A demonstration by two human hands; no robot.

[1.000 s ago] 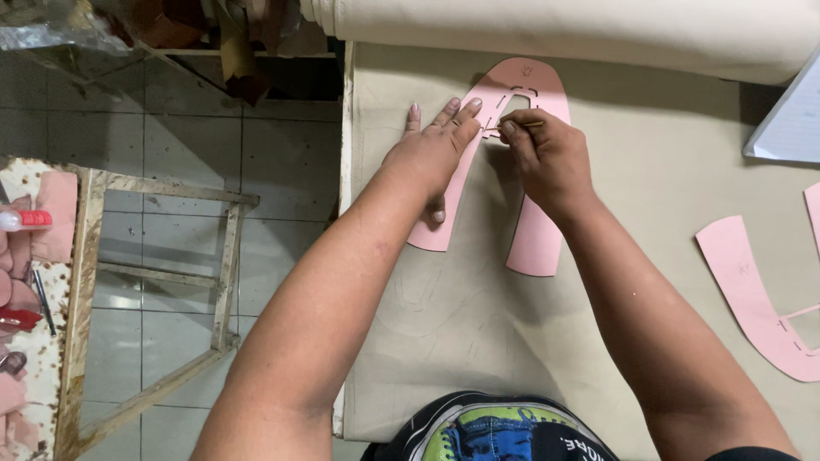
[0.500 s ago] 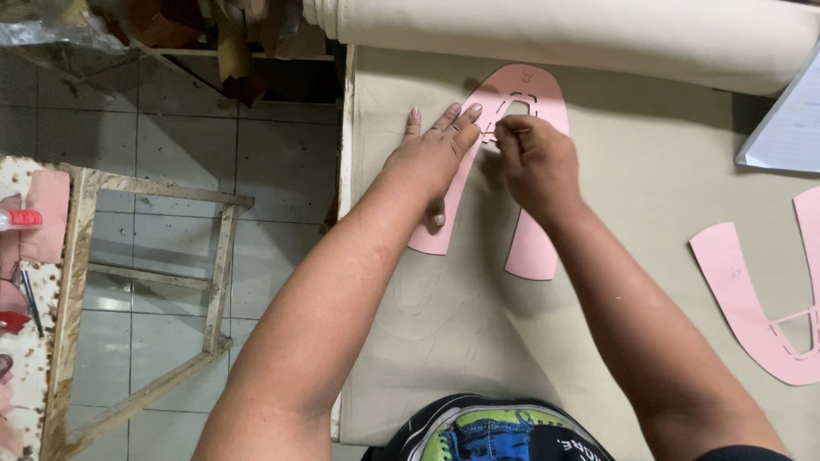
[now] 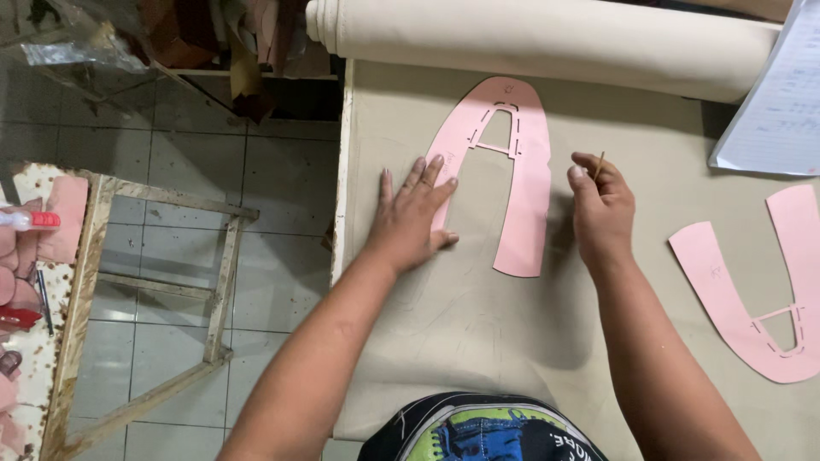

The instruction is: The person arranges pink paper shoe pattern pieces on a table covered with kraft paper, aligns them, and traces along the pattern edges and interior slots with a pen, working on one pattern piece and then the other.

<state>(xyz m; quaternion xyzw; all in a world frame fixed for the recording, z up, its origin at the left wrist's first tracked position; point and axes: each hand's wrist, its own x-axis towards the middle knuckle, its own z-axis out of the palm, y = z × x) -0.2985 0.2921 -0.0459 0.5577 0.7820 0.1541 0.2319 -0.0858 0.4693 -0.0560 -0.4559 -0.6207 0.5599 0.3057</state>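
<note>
The pink arch-shaped paper pattern (image 3: 523, 179) lies flat on the beige cloth-covered table (image 3: 461, 341), below the roll of beige canvas (image 3: 547, 38). The left hand (image 3: 410, 218) rests spread and flat, fingertips on the pattern's left leg. The right hand (image 3: 602, 205), just right of the pattern, pinches a thin pencil-like stick (image 3: 600, 164). A second pink pattern (image 3: 752, 282) lies well apart.

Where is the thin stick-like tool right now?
In the head view, the thin tool is pinched in the right hand, just right of the pink horseshoe-shaped pattern that the left hand presses onto the beige fabric.
</note>
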